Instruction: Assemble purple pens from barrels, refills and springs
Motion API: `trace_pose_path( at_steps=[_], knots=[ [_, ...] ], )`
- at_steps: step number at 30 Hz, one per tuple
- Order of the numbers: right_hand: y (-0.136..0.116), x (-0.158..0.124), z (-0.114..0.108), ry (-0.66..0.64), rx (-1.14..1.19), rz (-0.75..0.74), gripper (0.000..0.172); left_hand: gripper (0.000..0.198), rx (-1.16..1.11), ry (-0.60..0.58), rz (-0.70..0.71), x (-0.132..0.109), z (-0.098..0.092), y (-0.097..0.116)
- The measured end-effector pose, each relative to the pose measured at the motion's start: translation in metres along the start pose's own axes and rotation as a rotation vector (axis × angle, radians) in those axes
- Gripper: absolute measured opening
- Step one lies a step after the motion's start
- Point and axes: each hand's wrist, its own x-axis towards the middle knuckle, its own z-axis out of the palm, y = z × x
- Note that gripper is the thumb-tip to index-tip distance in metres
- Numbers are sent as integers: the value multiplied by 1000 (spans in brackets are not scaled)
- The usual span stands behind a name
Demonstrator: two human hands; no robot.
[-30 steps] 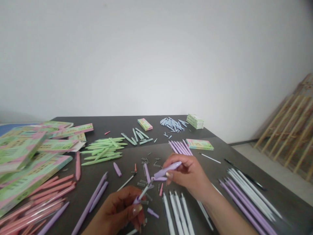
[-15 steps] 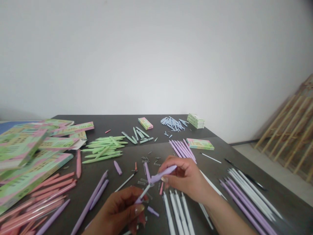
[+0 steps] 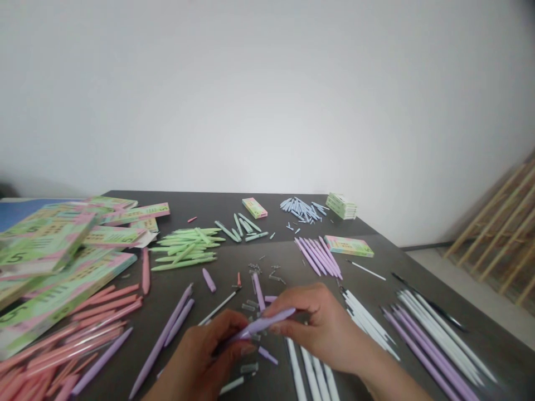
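Note:
A purple pen (image 3: 272, 320) lies slanted between my two hands, low over the dark table. Its left end is gripped by my left hand (image 3: 204, 353), closed with thumb and forefinger around it. My right hand (image 3: 320, 317) pinches the pen near its other end. The two pen parts now form one line, though the joint is hard to see. Just behind the hands are a purple barrel (image 3: 258, 292) and small metal springs (image 3: 276, 274). A small purple piece (image 3: 267, 355) and clear plastic bits (image 3: 249, 368) sit below the pen.
Pink pen parts (image 3: 83, 340) and green-pink boxes (image 3: 62, 289) crowd the left. Green pens (image 3: 188, 248), pale blue parts (image 3: 303, 209) and purple pens (image 3: 318, 257) lie farther back. White refills (image 3: 368, 320) and white barrels (image 3: 443, 328) are on the right.
The purple piece in my right hand has come down onto the part in my left hand, and the two now line up. The white refill end between them is hidden.

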Motion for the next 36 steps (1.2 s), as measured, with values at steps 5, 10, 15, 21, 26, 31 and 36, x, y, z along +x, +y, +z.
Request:
trace_pose_path(
  at_steps=[5, 10, 15, 21, 26, 31, 36],
  knots=[
    [1, -2, 4, -21, -113, -134, 21, 17, 187, 26, 92, 0, 0, -11],
    [1, -1, 11, 6, -347, -151, 17, 16, 329, 145, 334, -1, 0, -21],
    [4, 1, 17, 26, -461, -96, 26, 12, 463, 277, 480, -2, -4, -22],
    [5, 0, 18, 70, -250, 2, 10, 13, 521, 287, 480, 0, -5, -19],
    [8, 1, 23, 67, -276, 40, 17, 13, 530, 293, 496, 2, -3, -22],
    [8, 2, 24, 65, -184, 105, 11, 12, 557, 301, 517, 0, -3, -21],
    [8, 2, 25, 41, -234, 105, 17, 12, 569, 317, 505, 0, -4, -20]
  ],
)
